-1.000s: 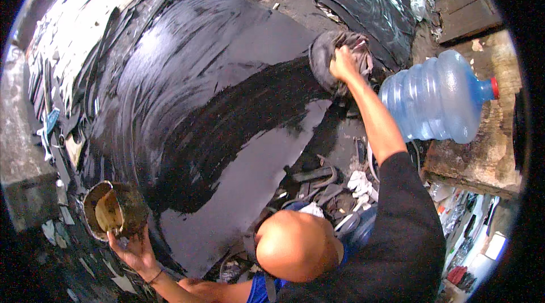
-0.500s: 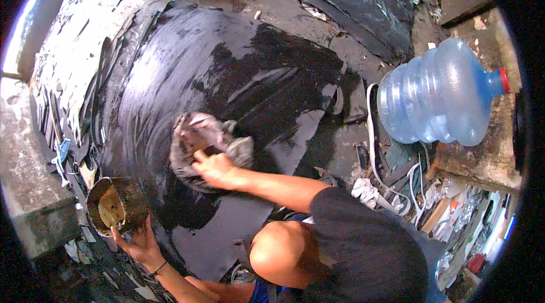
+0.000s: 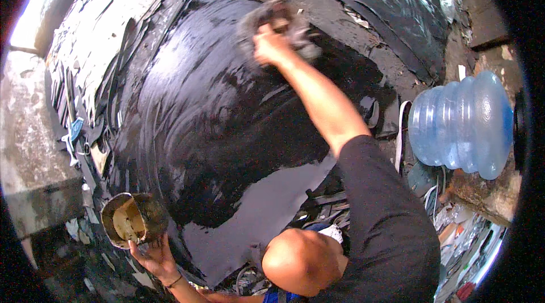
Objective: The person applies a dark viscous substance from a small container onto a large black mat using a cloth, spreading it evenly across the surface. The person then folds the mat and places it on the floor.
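My left hand (image 3: 156,260) holds a round, dirty tin (image 3: 153,221) at the lower left, tilted so its mouth shows. Tan liquid or residue lies inside it. With arm stretched far forward, my right hand (image 3: 271,46) grips a bunched grey-brown rag (image 3: 248,28), blurred by motion. The rag is on the far part of a large black sheet (image 3: 227,110), which looks like rubber. Much of the sheet has a wet, streaked shine. A smooth, dull grey patch (image 3: 261,195) shows at its near side.
A large blue water jug (image 3: 460,124) lies on its side at the right, by a white strap (image 3: 402,133). Dark sheets and strips (image 3: 96,70) are piled at the left beside a concrete ledge (image 3: 40,133). Another black sheet (image 3: 386,13) spreads at the far right. My bent knee (image 3: 301,260) is near.
My right hand has swept the rag forward and rightward, from the middle of the sheet to its far part. The dark wet area reaches further. My left hand still holds the tin.
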`<act>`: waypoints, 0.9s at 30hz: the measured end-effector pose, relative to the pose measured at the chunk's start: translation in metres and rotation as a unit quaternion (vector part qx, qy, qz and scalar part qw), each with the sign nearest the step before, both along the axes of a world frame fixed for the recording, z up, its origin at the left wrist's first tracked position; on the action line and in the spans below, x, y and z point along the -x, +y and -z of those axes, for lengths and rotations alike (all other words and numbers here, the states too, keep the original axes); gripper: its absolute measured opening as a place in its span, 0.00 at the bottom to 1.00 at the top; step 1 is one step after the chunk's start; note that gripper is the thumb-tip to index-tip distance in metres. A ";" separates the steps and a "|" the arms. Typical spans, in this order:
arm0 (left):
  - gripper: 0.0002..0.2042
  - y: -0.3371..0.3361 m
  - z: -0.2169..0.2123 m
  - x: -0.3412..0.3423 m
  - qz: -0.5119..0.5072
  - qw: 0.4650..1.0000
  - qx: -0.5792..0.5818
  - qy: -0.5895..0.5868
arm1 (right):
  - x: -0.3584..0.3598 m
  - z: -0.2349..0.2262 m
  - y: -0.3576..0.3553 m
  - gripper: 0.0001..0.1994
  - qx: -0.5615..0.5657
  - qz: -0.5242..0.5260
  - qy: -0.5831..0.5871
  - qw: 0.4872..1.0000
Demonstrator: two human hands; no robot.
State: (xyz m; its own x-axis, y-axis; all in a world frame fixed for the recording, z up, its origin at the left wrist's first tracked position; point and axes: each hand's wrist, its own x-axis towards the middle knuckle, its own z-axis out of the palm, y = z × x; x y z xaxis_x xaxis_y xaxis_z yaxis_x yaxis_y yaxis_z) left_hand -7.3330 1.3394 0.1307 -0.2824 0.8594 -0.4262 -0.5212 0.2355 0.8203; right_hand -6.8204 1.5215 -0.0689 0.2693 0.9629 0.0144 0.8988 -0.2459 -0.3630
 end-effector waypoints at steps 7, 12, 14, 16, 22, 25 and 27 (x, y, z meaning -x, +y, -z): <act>0.37 0.002 -0.015 0.002 -0.014 0.998 -0.062 -0.005 | 0.368 0.006 -0.104 0.15 -0.092 -0.314 0.053 0.943; 0.36 -0.005 -0.020 0.010 -0.069 0.996 -0.061 0.007 | 0.305 -0.014 -0.172 0.10 0.001 -0.315 0.145 0.938; 0.36 -0.009 -0.019 0.033 -0.054 0.997 -0.054 -0.020 | 0.228 -0.018 -0.168 0.13 0.042 -0.154 0.039 0.986; 0.35 -0.021 -0.019 0.054 -0.031 0.997 -0.059 0.025 | 0.124 -0.016 -0.176 0.14 0.026 -0.008 0.016 0.999; 0.33 -0.020 0.010 0.049 -0.010 0.996 -0.021 -0.088 | -0.125 0.010 -0.248 0.20 0.047 0.135 -0.097 0.985; 0.33 -0.022 0.008 0.043 0.006 0.999 -0.019 -0.031 | -0.025 0.015 -0.274 0.19 0.084 -0.111 -0.164 0.977; 0.33 -0.018 0.003 0.046 0.011 0.999 -0.036 -0.033 | 0.119 -0.013 -0.297 0.19 0.058 -0.227 0.008 0.972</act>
